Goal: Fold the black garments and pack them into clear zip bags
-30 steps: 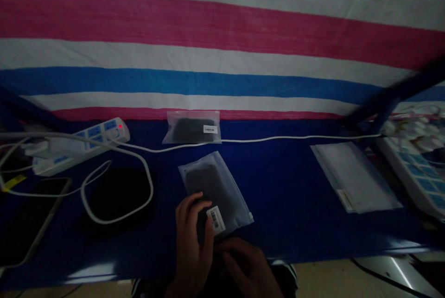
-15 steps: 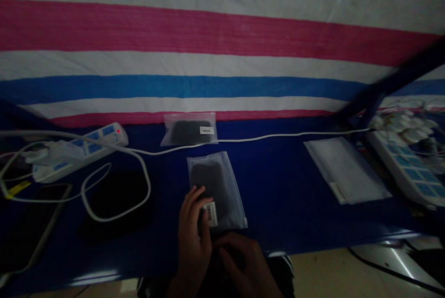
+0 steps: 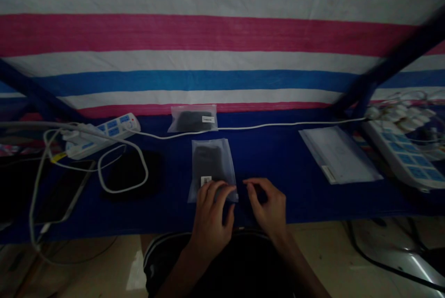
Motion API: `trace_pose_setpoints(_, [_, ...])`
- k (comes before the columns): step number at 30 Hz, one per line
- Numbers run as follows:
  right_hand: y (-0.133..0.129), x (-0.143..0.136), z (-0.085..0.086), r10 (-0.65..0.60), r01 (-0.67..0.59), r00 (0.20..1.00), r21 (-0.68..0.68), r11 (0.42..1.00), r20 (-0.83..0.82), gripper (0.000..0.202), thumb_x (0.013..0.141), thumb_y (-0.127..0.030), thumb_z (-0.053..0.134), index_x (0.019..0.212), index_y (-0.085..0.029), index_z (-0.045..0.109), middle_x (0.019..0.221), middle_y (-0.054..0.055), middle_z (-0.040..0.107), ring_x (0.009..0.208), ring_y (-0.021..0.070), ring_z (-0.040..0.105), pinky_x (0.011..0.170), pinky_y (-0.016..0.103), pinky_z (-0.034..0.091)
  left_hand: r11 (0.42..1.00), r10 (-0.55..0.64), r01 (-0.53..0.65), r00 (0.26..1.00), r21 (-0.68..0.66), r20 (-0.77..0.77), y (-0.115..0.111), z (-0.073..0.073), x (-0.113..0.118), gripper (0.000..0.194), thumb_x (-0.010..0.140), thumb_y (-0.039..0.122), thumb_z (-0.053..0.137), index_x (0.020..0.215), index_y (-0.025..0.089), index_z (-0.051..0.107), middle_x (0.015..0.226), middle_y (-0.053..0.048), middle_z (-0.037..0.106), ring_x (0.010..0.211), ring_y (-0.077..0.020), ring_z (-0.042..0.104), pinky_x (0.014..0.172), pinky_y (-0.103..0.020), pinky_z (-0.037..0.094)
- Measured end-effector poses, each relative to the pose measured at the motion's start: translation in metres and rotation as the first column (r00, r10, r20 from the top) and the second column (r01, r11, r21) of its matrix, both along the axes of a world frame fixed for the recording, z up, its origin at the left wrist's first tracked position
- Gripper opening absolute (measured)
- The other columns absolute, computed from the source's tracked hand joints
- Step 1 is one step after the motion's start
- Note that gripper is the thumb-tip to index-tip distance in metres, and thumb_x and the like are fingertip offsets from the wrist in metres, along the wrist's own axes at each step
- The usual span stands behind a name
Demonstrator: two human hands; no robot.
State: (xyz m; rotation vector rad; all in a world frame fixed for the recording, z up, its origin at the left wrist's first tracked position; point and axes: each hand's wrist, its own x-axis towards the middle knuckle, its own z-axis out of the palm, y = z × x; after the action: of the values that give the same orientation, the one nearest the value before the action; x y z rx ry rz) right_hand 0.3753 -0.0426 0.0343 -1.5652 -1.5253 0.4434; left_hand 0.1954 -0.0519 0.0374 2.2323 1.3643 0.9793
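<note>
A striped tarp in white, pink and blue hung behind a dark blue table that ran across the whole view. At the table's right end lay a large white power strip crowded with plugs, and just left of it a flat stack of clear bags. On the left sat a smaller white power strip, its cable looping over a black pad, with a dark phone lying further left. A white cord ran along the back edge, passing a small frosted bag propped against the tarp. In the middle, near the front edge, lay a frosted zip bag holding a dark item, its barcode label at the near end. The left hand rested on that near end, fingers bent and slightly spread over the bag's edge. The right hand lay just beside the bag, fingers curled toward it; whether they pinched its corner could not be told.
</note>
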Motion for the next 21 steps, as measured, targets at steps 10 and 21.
trace_pose_setpoints(10, [0.007,-0.009,-0.01,0.109,-0.109,0.994,-0.013,0.994,0.0,0.022,0.101,-0.029,0.055,0.096,-0.022,0.075,0.091,0.005,0.078,0.085,0.0211,0.072,0.078,0.033,0.053,0.996,0.067,-0.059,0.99,0.062,-0.127,0.015,-0.019,-0.004,0.019,0.092,0.013,0.071,0.107,0.023,0.067,0.133,-0.008,0.064,0.128,-0.0327,0.052,0.109,-0.059,0.047])
trace_pose_setpoints(21, [0.01,-0.009,-0.011,0.16,-0.156,0.985,-0.057,0.986,0.068,0.021,0.1,-0.029,0.056,0.085,-0.023,0.068,0.081,0.002,0.075,0.077,0.0199,0.069,0.076,0.034,0.047,0.987,0.086,-0.075,0.994,0.144,-0.072,0.012,-0.022,-0.003,0.012,0.095,0.013,0.07,0.1,0.025,0.07,0.114,-0.004,0.073,0.118,-0.0288,0.06,0.103,-0.053,0.049])
